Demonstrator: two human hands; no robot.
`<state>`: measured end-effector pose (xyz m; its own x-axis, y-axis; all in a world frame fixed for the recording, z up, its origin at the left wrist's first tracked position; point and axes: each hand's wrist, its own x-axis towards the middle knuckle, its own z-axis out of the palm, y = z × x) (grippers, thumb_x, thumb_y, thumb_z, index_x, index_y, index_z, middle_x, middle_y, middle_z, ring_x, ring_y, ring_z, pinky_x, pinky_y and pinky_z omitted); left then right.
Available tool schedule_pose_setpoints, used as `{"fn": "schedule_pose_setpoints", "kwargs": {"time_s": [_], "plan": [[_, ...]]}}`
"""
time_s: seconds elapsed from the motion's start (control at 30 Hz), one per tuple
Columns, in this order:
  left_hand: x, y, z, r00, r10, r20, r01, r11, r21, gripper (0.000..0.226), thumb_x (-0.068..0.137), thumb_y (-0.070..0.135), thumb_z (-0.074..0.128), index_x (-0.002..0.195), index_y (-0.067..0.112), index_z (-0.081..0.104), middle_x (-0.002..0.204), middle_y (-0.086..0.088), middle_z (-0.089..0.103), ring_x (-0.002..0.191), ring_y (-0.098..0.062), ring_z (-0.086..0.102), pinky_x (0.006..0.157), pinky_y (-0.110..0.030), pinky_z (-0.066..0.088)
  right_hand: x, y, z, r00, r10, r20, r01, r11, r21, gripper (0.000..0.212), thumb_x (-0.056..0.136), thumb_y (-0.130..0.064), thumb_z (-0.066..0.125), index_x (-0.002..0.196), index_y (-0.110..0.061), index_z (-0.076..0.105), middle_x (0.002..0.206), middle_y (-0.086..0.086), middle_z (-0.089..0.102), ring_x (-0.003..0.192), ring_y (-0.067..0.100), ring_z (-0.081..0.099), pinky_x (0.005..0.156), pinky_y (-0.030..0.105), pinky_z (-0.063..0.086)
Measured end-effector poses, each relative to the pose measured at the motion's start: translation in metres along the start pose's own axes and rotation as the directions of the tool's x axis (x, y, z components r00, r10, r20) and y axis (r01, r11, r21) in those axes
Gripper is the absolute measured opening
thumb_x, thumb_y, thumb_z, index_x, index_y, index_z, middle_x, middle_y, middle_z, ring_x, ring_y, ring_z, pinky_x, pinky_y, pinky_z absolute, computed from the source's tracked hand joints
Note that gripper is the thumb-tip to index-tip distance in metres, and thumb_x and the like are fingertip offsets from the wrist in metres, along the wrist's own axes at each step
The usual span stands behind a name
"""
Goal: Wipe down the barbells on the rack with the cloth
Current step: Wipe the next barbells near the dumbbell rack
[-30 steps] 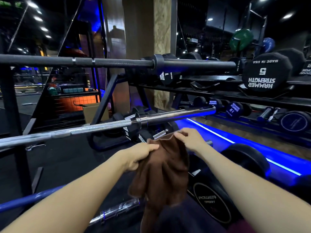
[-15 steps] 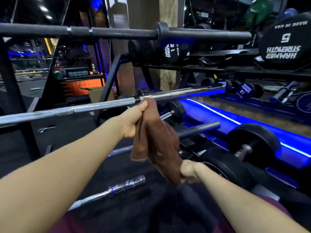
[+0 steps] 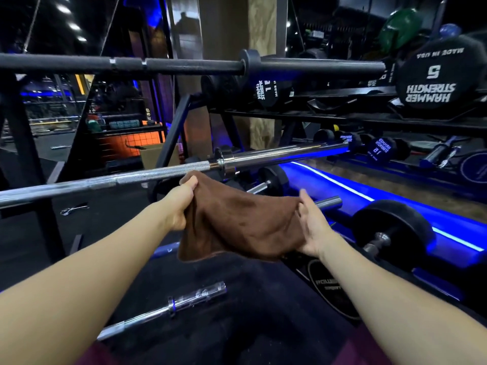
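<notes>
1. Dim gym space is glowing with a blue light strip (image 3: 395, 209) running along the floor on the right, and a wooden pillar (image 3: 266, 101) is standing behind the rack
2. Black dumbbells are sitting on a shelf at the upper right, one large head (image 3: 432, 75) showing mirrored lettering and a 5; another dumbbell (image 3: 390, 233) is lying low on the right, just beside the right forearm
3. Two barbells are lying across the rack: a black barbell (image 3: 171, 65) is running high across the view, and a chrome barbell (image 3: 158, 175) is sitting lower, its knurled shaft passing just above the hands
4. A shorter chrome bar (image 3: 168, 306) is lying on the dark floor between the forearms
5. The brown cloth (image 3: 237, 222) is hanging spread between both hands, just below the chrome barbell and apart from it, soft, creased, its lower edge drooping
6. The left hand (image 3: 181, 204) is pinching the cloth's upper left corner with curled fingers
7. The right hand (image 3: 311, 227) is holding the cloth's right edge, thumb up and fingers tucked behind the fabric
</notes>
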<state>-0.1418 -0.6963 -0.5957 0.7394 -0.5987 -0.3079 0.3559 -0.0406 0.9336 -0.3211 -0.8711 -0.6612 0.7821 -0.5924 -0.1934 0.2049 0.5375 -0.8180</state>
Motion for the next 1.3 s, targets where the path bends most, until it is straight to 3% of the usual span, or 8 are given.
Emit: {"fn": "schedule_pose_setpoints", "kwargs": {"time_s": [0.17, 0.27, 0.5, 0.63, 0.77, 0.87, 1.03, 1.3], "plan": [[-0.001, -0.004, 0.004, 1.000, -0.022, 0.000, 0.022, 1.000, -0.017, 0.048, 0.097, 0.051, 0.039, 0.104, 0.009, 0.061, 0.091, -0.013, 0.066, 0.078, -0.025, 0.061, 0.063, -0.035, 0.046, -0.003, -0.010, 0.004, 0.999, -0.027, -0.036, 0.012, 0.927, -0.374, 0.041, 0.081, 0.016, 0.058, 0.112, -0.010, 0.051, 0.089, 0.016, 0.068, 0.070, 0.030, 0.068, 0.066, 0.047, 0.056], [-0.003, -0.004, 0.002, 0.999, 0.021, -0.046, -0.022, 1.000, -0.009, 0.040, 0.098, 0.046, 0.043, 0.112, 0.011, 0.058, 0.092, -0.012, 0.065, 0.079, -0.025, 0.061, 0.071, -0.037, 0.048, -0.003, -0.021, 0.005, 0.989, -0.061, -0.131, -0.009, 0.876, -0.482, 0.013, 0.085, 0.010, 0.059, 0.095, 0.002, 0.061, 0.068, 0.013, 0.069, 0.056, 0.024, 0.066, 0.060, 0.039, 0.056], [-0.008, -0.003, -0.004, 0.960, 0.209, -0.185, -0.195, 0.977, 0.090, 0.017, 0.096, 0.017, 0.055, 0.110, 0.011, 0.060, 0.112, -0.015, 0.061, 0.093, -0.025, 0.055, 0.085, -0.036, 0.044, 0.002, -0.035, 0.005, 0.963, -0.252, -0.097, 0.088, 0.631, -0.771, 0.029, 0.093, -0.018, 0.062, 0.119, -0.012, 0.053, 0.116, 0.009, 0.059, 0.092, 0.025, 0.059, 0.073, 0.032, 0.051], [0.001, -0.005, -0.020, 0.929, 0.242, -0.279, -0.217, 0.969, 0.118, 0.042, 0.077, 0.006, 0.075, 0.114, 0.004, 0.055, 0.124, -0.021, 0.058, 0.101, -0.031, 0.060, 0.091, -0.045, 0.049, -0.002, -0.052, 0.014, 0.926, -0.347, -0.153, -0.029, 0.337, -0.941, 0.045, 0.077, -0.030, 0.079, 0.068, -0.013, 0.038, 0.067, 0.002, 0.043, 0.058, 0.015, 0.038, 0.053, 0.027, 0.032], [-0.009, 0.001, -0.021, 0.931, 0.265, -0.251, -0.224, 0.958, 0.179, 0.040, 0.078, -0.011, 0.064, 0.105, 0.018, 0.060, 0.101, -0.017, 0.063, 0.085, -0.030, 0.060, 0.069, -0.034, 0.051, -0.019, -0.065, 0.023, 0.995, -0.076, -0.070, 0.004, 0.703, -0.711, 0.025, 0.082, -0.001, 0.071, 0.066, -0.008, 0.052, 0.049, 0.004, 0.056, 0.048, 0.017, 0.052, 0.055, 0.027, 0.042], [-0.019, 0.006, -0.021, 0.959, 0.267, -0.096, -0.231, 0.930, 0.285, 0.051, 0.070, -0.027, 0.056, 0.109, 0.005, 0.066, 0.074, -0.012, 0.060, 0.067, -0.024, 0.054, 0.051, -0.022, 0.048, -0.029, -0.067, 0.028, 0.991, 0.060, 0.116, 0.087, 0.356, -0.930, 0.026, 0.067, -0.005, 0.083, 0.089, -0.006, 0.069, 0.077, 0.007, 0.067, 0.073, 0.020, 0.062, 0.071, 0.031, 0.051], [-0.027, 0.013, -0.028, 0.943, 0.326, 0.058, -0.295, 0.748, 0.595, 0.040, 0.062, -0.015, 0.078, 0.094, 0.007, 0.069, 0.082, -0.010, 0.067, 0.082, -0.021, 0.060, 0.077, -0.026, 0.048, -0.021, -0.070, 0.032, 0.979, -0.056, 0.194, 0.166, -0.321, -0.932, 0.020, 0.081, -0.020, 0.075, 0.098, -0.011, 0.073, 0.086, 0.006, 0.065, 0.081, 0.013, 0.054, 0.064, 0.022, 0.041], [-0.021, 0.022, -0.034, 0.868, 0.474, 0.151, -0.323, 0.307, 0.895, 0.035, 0.090, 0.037, 0.061, 0.058, 0.024, 0.055, 0.063, 0.000, 0.050, 0.069, -0.018, 0.047, 0.061, -0.027, 0.037, -0.019, -0.085, 0.021, 0.961, -0.166, 0.222, 0.219, -0.038, -0.975, 0.020, 0.096, -0.030, 0.056, 0.079, -0.026, 0.067, 0.117, -0.004, 0.049, 0.113, 0.018, 0.049, 0.093, 0.026, 0.040]]}}
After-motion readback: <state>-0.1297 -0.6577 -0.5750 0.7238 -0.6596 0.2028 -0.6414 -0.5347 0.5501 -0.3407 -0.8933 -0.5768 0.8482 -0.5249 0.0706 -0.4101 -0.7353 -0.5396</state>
